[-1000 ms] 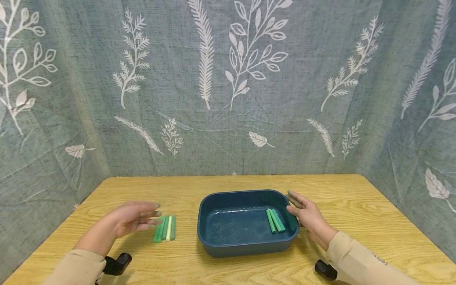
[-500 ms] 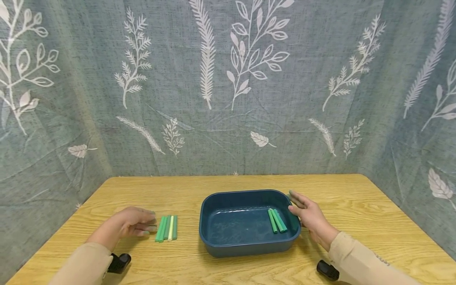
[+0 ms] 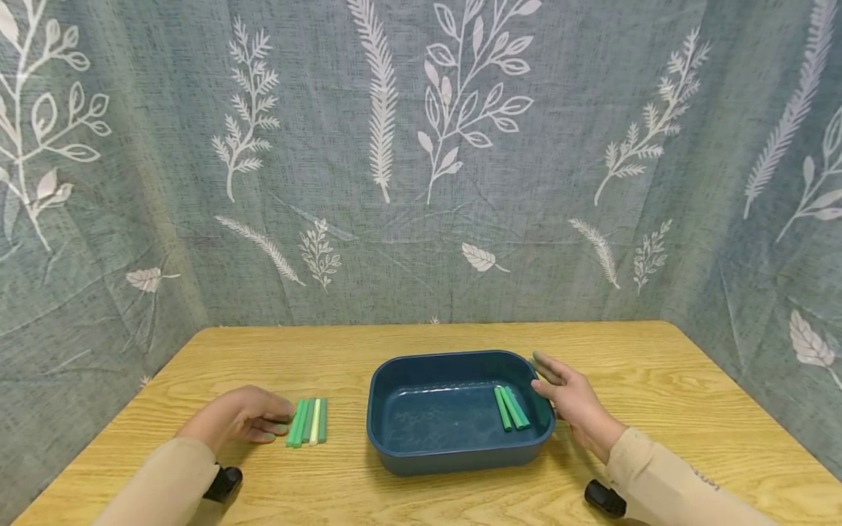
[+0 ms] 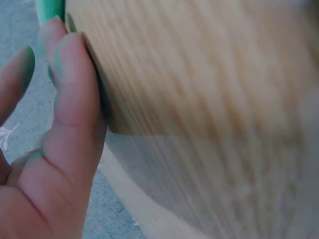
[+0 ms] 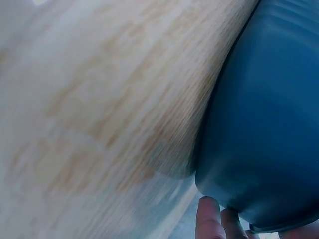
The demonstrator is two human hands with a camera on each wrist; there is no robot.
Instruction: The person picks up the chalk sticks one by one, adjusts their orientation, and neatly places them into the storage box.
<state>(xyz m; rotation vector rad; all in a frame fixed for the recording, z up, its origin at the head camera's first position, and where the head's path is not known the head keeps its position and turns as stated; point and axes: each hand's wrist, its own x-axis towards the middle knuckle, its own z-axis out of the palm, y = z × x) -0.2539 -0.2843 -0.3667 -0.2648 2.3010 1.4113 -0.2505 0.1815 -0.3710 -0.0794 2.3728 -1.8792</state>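
In the head view my left hand point(image 3: 253, 416) is low over the table, its fingertips right at the left side of a row of short, thin green sticks point(image 3: 297, 424), one of them pale yellow point(image 3: 316, 422). Seen from the left wrist, the thumb stands apart from the fingers, and a green stick point(image 4: 50, 9) shows just beyond the fingertips. My right hand point(image 3: 572, 400) holds the right end of a dark blue plastic bin point(image 3: 454, 462), thumb over the rim and fingers along the outer wall. Several green sticks point(image 3: 511, 409) lie together inside the bin at its right.
The wooden table point(image 3: 631, 358) carries the row at left and the bin in the middle. A grey-green leaf-patterned cloth point(image 3: 408, 270) hangs behind and along both sides. A black wrist device point(image 3: 226, 482) sits under the left sleeve, another point(image 3: 604, 500) by the right sleeve.
My left hand has come down from above the sticks, drawn back left of them, then edged right until its fingertips meet the row's left side. The right hand stays at the bin.
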